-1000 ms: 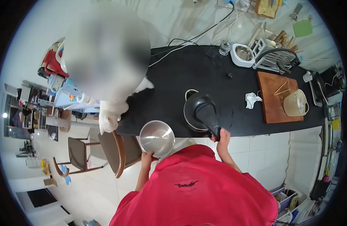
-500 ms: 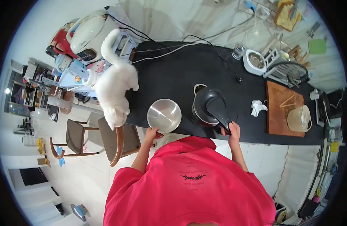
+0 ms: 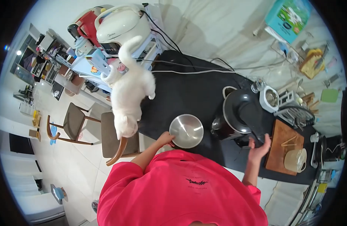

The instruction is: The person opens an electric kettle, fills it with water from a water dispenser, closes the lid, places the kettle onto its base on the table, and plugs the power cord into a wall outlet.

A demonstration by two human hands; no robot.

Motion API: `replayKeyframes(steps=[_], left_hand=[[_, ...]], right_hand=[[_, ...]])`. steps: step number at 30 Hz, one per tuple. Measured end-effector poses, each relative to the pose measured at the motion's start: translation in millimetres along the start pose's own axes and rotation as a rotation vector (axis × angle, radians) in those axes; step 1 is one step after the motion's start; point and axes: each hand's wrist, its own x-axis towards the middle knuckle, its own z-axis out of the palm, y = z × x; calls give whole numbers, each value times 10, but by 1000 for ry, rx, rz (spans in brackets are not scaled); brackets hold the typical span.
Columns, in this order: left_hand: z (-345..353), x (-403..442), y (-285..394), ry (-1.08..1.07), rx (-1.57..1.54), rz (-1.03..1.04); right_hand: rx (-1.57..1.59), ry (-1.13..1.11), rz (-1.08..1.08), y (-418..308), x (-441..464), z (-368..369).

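Note:
My left hand [image 3: 166, 139] grips the rim of a shiny metal bowl [image 3: 186, 131], which is over the front edge of the black table [image 3: 173, 90]. On the right, my right hand [image 3: 260, 147] is closed on the handle of a black kettle [image 3: 237, 113]. The kettle looks raised and nearer to the camera, with its lid up towards me. Whatever is inside the kettle cannot be seen. The bowl shows only its bare, reflective inside.
A white cat [image 3: 128, 94] is at the table's left end, beside a chair [image 3: 119, 132]. A cutting board [image 3: 284, 147] with a pale basket [image 3: 295, 160], a dish rack [image 3: 293, 111] and a white feeder bowl [image 3: 270, 98] are at the right. Cables [image 3: 192, 72] cross the back.
The view has shifted and turned. The kettle in my right hand has come up closer to the camera. My left hand still holds the bowl, which has moved onto the table side.

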Motion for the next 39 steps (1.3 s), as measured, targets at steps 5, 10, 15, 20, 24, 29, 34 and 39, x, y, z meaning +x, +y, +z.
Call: replayKeyframes(steps=[5, 10, 15, 20, 24, 29, 34, 39], left_hand=[[-94, -23, 153, -80, 24, -91], [-162, 69, 178, -160, 72, -84], [-145, 54, 138, -134, 7, -49], [-123, 60, 93, -146, -20, -28], [-146, -6, 112, -157, -52, 33], [-157, 69, -24, -163, 22, 63], [-212, -14, 130, -182, 111, 74], [-267, 12, 186, -214, 156, 72]], right_hand=[[99, -55, -77, -738, 307, 970], [192, -456, -210, -947, 816, 1888], [180, -427, -208, -632, 1001, 2982], [188, -558, -157, -54, 1233, 3870], [200, -628, -150, 375, 1321, 4245], [157, -658, -132, 809, 1401, 4312], [137, -607, -85, 1124, 1429, 4300], [77, -583, -79, 1445, 1506, 4279]])
